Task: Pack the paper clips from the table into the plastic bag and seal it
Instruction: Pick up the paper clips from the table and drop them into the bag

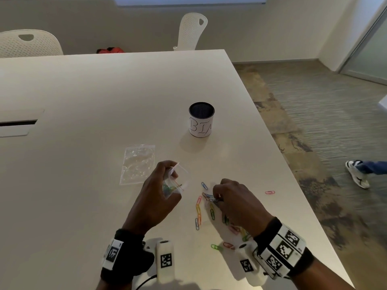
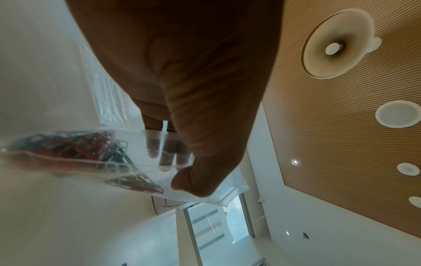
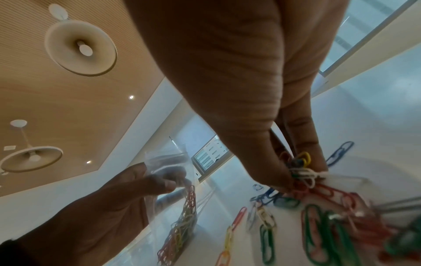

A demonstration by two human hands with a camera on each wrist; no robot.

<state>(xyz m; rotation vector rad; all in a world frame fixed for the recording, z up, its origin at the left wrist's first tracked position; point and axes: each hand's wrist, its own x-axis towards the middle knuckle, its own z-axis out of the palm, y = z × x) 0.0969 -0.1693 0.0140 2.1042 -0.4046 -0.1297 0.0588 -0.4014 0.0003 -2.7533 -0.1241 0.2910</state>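
My left hand holds a small clear plastic bag upright just above the table, thumb outside and fingers inside its mouth. Several coloured paper clips lie in the bag. My right hand is down on the table to the right, fingertips pinching a bunch of coloured clips. More loose paper clips lie scattered under and around that hand, and a pink one sits apart to the right.
A second clear plastic bag lies flat on the white table left of my left hand. A black mesh cup with a white label stands behind. The table's right edge is close; a person's foot is on the floor.
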